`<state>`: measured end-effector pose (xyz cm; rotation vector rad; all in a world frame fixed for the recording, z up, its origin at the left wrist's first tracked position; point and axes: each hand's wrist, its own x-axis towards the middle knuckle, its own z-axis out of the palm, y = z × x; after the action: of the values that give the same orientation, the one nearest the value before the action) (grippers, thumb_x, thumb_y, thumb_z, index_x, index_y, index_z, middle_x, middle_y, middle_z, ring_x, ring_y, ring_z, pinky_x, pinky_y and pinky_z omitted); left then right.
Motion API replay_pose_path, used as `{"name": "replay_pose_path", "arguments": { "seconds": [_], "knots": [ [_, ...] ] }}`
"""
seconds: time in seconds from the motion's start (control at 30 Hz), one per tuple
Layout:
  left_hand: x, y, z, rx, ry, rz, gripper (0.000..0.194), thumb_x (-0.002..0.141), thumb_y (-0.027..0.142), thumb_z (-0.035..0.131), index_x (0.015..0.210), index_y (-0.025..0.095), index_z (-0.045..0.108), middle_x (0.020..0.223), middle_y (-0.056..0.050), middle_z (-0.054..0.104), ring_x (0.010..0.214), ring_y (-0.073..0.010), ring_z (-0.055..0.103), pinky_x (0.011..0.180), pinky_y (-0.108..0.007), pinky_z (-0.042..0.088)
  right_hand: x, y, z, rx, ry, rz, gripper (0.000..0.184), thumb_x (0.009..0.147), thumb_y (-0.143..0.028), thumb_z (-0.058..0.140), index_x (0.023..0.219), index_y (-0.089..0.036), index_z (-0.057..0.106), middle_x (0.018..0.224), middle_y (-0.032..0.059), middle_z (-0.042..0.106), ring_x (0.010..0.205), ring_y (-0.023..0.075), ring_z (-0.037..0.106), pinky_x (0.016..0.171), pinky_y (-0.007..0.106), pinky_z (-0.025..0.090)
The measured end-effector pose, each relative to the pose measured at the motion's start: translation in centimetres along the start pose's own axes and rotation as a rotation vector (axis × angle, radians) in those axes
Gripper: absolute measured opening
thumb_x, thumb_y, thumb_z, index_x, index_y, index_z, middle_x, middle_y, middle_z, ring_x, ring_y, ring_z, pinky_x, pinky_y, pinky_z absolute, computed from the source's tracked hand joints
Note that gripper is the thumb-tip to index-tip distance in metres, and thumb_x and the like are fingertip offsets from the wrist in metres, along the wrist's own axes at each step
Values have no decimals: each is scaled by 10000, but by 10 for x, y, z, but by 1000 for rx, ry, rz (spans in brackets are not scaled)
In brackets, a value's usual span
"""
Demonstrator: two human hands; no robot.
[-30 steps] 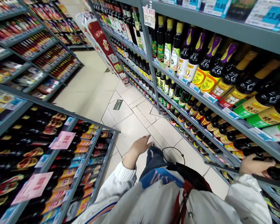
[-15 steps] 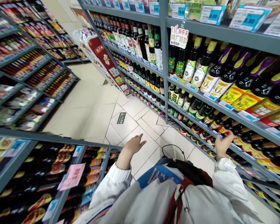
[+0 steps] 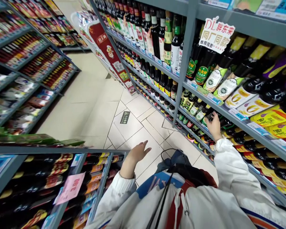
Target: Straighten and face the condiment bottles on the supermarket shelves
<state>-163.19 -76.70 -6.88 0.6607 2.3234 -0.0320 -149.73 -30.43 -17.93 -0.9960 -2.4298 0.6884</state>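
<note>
Pale tiled floor (image 3: 102, 105), grey shelves (image 3: 187, 47), dark bottles (image 3: 154, 38)

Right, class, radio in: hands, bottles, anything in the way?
Left hand open, empty, above the floor. Right hand at the shelved bottles, grip unclear. Possible obstacle: upper shelf edge just above.

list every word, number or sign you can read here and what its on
"DL 胖东来 同厂同款 推荐指数": white shelf sign
"六月鲜": green bottle label
"小心地滑": floor sticker
".00", first digit unclear: top-right price tag
Too blurred or small: pink tag, red display panel, most other labels
</note>
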Motion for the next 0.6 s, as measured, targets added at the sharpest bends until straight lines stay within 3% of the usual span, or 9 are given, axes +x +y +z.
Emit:
{"name": "replay_pose_path", "arguments": {
  "seconds": [0.1, 0.23, 0.4, 0.47, 0.6],
  "knots": [
    [8, -3, -12, -28, 40, -51, 650, 1023, 460, 370, 1550, 82, 320, 1507, -212, 500, 1385, -318, 515, 1074, -392, 457, 35, -14, 23, -134, 24, 121, 548, 946, -379, 555, 1336, -1, 473, 1218, 284, 591, 1114, 339, 605, 950, 446, 503],
    [19, -7, -26, -65, 81, -138, 654, 1026, 456, 361, 1549, 67, 309, 1499, -227, 503, 1392, -328, 507, 1074, -407, 457, 71, -22, 42, -293, 36, 203, 487, 991, -454, 504, 1088, 8, 626, 940, 284, 633, 956, 374, 643, 855, 461, 507],
    [40, 7, -26, -96, 71, -184, 644, 1032, 439, 359, 1547, 56, 307, 1495, -243, 502, 1381, -326, 523, 1063, -405, 469, 95, -14, 48, -372, 17, 89, 524, 1056, -443, 350, 1076, -22, 660, 1080, 299, 620, 1038, 351, 608, 880, 445, 484],
    [51, 18, -25, -100, 40, -158, 629, 1027, 436, 387, 1533, 65, 345, 1476, -234, 527, 1361, -320, 544, 1051, -396, 480, 97, -8, 50, -382, 15, 43, 528, 1063, -434, 318, 1120, -33, 656, 1138, 293, 610, 1074, 343, 588, 889, 439, 480],
    [82, 35, -33, -85, -9, -66, 603, 1012, 432, 444, 1502, 82, 411, 1423, -229, 577, 1311, -335, 586, 1027, -406, 502, 93, -1, 54, -404, 35, 35, 569, 1067, -428, 273, 1129, -2, 646, 1065, 302, 620, 1033, 356, 590, 875, 472, 481]
  ]
}}
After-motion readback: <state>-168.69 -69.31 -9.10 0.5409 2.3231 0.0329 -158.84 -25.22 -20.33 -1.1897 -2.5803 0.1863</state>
